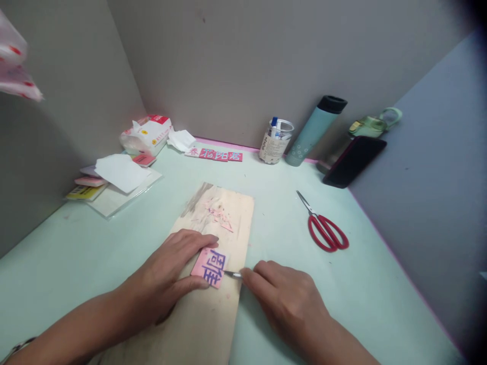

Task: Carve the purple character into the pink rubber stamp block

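A flat pink square block (200, 262), likely rubber, lies on a wooden board (243, 213) with a purple mirrored-looking character drawn on it. My left hand (178, 268) pins it at the left, with its fingers along the top edge and the thumb on the lower edge. From the right, my right hand (285, 294) is closed around a craft knife (234, 275). Its blade tip touches or nearly touches the block's right edge; most of the handle is hidden in my fist. Pink shavings (218, 215) lie on the board beyond my left hand.
Red-handled scissors (327, 230) lie to the right. Behind stand a jar of pens (276, 144), a teal bottle (315, 132) and a leaning phone (355, 162). Several carved pink tiles (215, 154) line the back. Paper sheets (122, 172) and a tissue pack (148, 134) are at left.
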{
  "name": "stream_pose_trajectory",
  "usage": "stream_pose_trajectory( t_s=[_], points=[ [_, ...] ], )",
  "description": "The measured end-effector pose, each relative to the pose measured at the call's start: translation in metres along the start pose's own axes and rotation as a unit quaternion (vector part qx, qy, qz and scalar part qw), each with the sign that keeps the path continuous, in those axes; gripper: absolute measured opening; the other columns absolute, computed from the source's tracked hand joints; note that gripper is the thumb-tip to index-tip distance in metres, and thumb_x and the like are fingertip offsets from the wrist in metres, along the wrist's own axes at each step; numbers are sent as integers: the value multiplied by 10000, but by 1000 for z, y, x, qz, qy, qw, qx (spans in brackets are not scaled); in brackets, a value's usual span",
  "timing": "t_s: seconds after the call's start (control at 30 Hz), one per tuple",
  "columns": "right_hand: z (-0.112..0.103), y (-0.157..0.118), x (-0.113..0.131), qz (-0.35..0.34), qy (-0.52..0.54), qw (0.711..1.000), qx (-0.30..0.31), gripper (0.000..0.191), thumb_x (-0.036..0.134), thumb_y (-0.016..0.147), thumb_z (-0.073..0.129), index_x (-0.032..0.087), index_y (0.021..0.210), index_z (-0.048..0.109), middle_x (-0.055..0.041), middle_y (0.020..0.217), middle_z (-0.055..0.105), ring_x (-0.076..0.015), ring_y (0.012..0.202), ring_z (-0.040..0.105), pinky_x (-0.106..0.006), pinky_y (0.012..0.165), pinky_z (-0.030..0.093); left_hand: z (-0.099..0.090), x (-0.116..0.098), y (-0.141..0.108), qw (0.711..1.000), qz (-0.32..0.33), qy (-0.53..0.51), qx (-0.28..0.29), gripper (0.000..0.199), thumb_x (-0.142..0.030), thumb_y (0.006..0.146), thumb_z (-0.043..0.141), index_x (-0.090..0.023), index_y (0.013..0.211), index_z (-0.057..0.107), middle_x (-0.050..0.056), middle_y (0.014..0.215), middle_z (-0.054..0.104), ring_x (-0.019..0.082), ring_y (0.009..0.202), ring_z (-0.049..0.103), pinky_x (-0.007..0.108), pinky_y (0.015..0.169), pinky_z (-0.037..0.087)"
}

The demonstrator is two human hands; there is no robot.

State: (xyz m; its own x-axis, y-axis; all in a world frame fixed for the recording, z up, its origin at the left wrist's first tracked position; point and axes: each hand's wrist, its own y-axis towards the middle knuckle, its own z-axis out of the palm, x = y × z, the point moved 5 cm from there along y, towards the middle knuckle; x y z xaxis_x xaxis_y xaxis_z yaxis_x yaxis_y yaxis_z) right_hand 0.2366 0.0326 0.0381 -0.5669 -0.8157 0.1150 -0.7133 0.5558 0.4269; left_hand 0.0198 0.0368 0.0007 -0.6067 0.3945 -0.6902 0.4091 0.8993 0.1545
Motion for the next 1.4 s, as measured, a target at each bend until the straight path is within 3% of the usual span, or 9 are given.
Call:
stream_pose_trajectory(
  t_s=[0.47,0.77,1.17,1.4],
  points=[
    [2,-2,1,37,101,994,22,273,9,922,423,168,927,645,20,643,521,-145,523,456,-285,473,299,0,-2,1,1000,1,4,-3,447,-405,985,581,-324,1408,461,58,1358,581,293,1272,497,464,1095,427],
    [7,-5,3,96,171,980,39,245,109,1017,422,182,945,644,27,662,546,-129,533,515,-258,492,347,0,-3,0,1000,-7,-10,3,446,-409,995,574,-354,1412,425,48,1363,555,293,1289,469,472,1101,402],
    [9,-8,8,112,163,980,24,246,120,1011,421,181,944,649,7,681,586,-140,525,547,-248,482,385,-1,-4,1,1000,-8,-1,-8,449,-397,980,603,-363,1399,444,20,1339,573,267,1263,490,418,1089,414],
    [11,-8,7,174,218,959,58,233,183,1025,426,197,938,641,-2,747,664,-130,576,621,-222,527,444,-1,-5,1,1000,-12,3,-17,445,-356,959,633,-345,1372,467,33,1321,579,274,1248,498,424,1067,417]
  ],
)
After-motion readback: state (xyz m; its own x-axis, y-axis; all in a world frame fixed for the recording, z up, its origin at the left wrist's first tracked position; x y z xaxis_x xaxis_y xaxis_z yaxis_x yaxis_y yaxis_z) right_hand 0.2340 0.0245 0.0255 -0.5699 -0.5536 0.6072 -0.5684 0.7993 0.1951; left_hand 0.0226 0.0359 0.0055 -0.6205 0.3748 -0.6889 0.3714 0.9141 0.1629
